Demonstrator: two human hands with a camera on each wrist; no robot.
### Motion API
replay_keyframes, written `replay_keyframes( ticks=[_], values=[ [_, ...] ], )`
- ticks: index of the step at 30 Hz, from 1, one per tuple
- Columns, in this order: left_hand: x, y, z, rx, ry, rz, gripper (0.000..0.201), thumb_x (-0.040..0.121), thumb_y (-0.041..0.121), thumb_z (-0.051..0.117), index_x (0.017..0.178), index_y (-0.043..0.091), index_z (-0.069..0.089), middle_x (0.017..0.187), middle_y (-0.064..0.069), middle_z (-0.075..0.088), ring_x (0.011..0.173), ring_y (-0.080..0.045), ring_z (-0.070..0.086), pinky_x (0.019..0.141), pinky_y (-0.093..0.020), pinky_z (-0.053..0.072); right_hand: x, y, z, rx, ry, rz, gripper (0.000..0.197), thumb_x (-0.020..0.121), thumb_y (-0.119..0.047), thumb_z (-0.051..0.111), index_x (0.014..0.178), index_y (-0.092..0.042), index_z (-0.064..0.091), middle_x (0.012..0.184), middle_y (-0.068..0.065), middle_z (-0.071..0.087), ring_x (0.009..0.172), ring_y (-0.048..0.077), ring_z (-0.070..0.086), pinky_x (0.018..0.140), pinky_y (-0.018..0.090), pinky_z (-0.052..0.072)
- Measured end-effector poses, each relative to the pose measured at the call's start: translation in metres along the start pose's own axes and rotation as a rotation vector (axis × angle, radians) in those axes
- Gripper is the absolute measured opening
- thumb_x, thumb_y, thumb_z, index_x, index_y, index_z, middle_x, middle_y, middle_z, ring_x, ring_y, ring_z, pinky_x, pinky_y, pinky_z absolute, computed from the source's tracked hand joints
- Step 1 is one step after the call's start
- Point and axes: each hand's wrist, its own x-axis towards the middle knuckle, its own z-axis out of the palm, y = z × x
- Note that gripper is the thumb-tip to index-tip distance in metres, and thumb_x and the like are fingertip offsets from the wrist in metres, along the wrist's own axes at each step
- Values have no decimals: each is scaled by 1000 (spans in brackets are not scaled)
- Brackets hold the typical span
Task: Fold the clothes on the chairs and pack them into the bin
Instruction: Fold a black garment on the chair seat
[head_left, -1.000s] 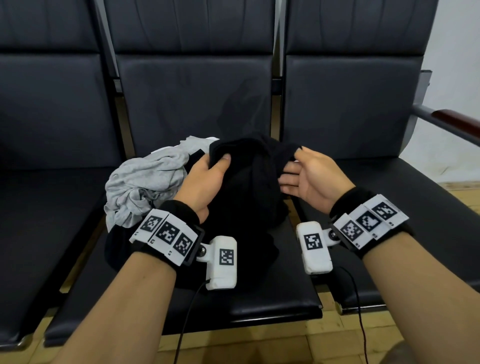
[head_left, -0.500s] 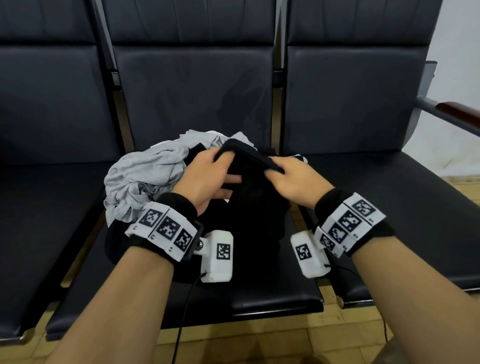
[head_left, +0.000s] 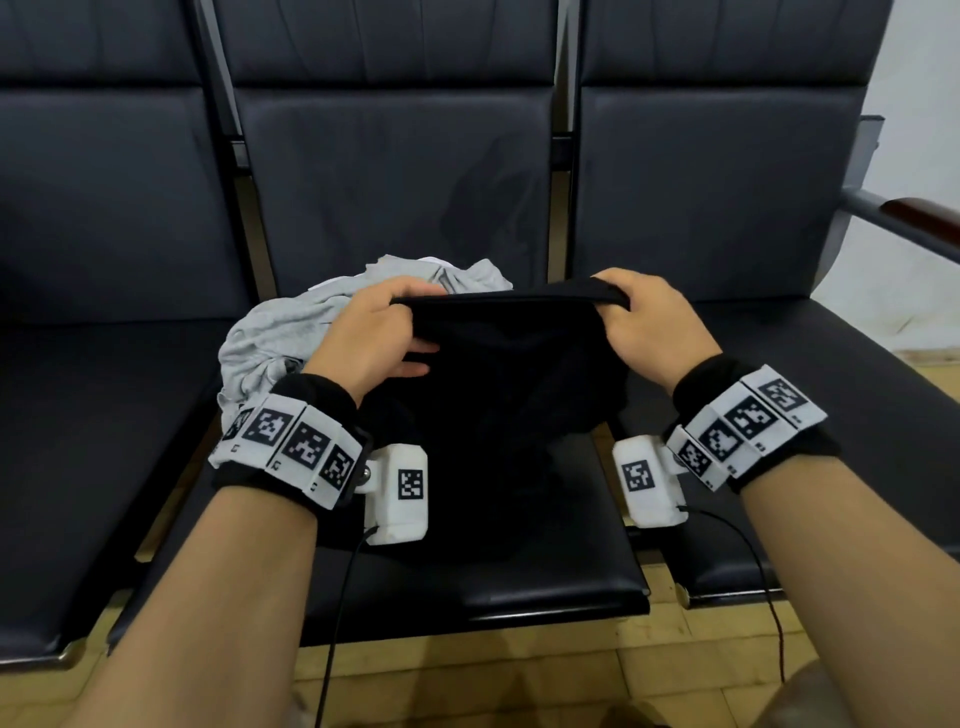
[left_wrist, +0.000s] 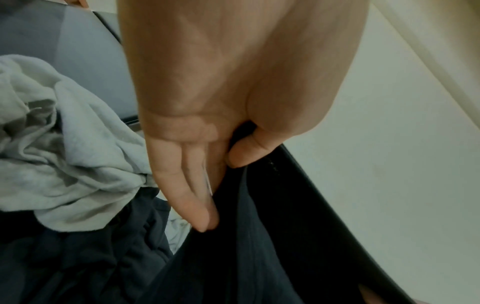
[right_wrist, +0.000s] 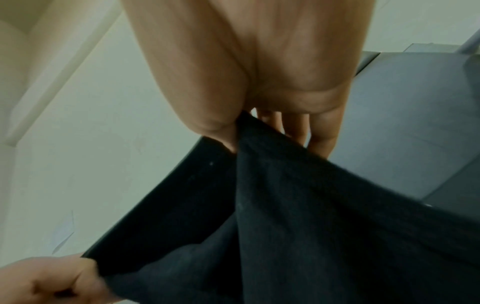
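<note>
A black garment (head_left: 509, 374) hangs over the middle chair seat (head_left: 545, 592), its top edge stretched taut between my two hands. My left hand (head_left: 387, 325) pinches the left end of that edge, thumb against fingers, as the left wrist view shows with the left hand (left_wrist: 226, 162) on the black garment (left_wrist: 259, 246). My right hand (head_left: 631, 317) grips the right end; in the right wrist view the right hand (right_wrist: 239, 131) pinches the black garment (right_wrist: 298, 216). A crumpled grey garment (head_left: 280, 338) lies behind my left hand on the same seat, also seen as the grey garment (left_wrist: 59, 154). No bin is in view.
Three dark padded chairs stand in a row, the left seat (head_left: 88, 441) and right seat (head_left: 831, 415) bare. A wooden-topped armrest (head_left: 914, 215) sticks out at the far right. Wooden floor (head_left: 519, 675) lies below. Thin cables hang from both wrist cameras.
My hands have moved apart, left going left and right going right, pulling the black garment's top edge out flat and taut. More of the grey garment shows behind.
</note>
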Motion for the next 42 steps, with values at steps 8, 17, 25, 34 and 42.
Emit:
replay_keyframes(
  ticks=[8, 17, 25, 34, 42],
  values=[
    [-8, 6, -8, -180, 121, -76, 17, 82, 2, 45, 83, 10, 60, 69, -5, 57, 75, -24, 57, 65, -35, 60, -3, 1, -9, 76, 144, 25, 36, 95, -4, 48, 115, -24, 71, 111, -4, 69, 104, 11, 61, 76, 2, 40],
    [-2, 5, -26, -632, 370, -228, 23, 93, 4, 43, 98, 9, 66, 108, -11, 73, 105, -30, 71, 93, -47, 59, -4, 15, -22, 37, 220, 93, 12, 99, -17, 57, 94, -16, 68, 79, -8, 64, 73, 8, 59, 54, 6, 36],
    [-14, 0, -1, -20, -166, 133, 66, 72, 19, 67, 135, 32, 56, 132, 2, 67, 115, -6, 63, 88, -21, 47, -12, -17, -15, 70, 165, -143, 10, 90, -15, 63, 96, -21, 70, 89, -10, 72, 86, 8, 66, 73, 13, 46],
    [-14, -2, 24, 402, -193, 513, 22, 97, 19, 69, 118, 20, 75, 104, 7, 78, 101, -7, 71, 98, -36, 54, -20, -35, 3, 92, -171, -134, 24, 83, -46, 80, 99, -34, 67, 92, -13, 75, 88, 4, 70, 85, 32, 56],
    [-14, 12, 0, 8, 179, 324, 31, 98, 16, 43, 103, 20, 73, 99, 11, 74, 100, -6, 67, 90, -28, 52, -22, -11, -6, 70, -446, 15, 37, 79, -60, 76, 94, -26, 76, 103, -14, 78, 107, 6, 70, 110, 41, 48]
  ],
)
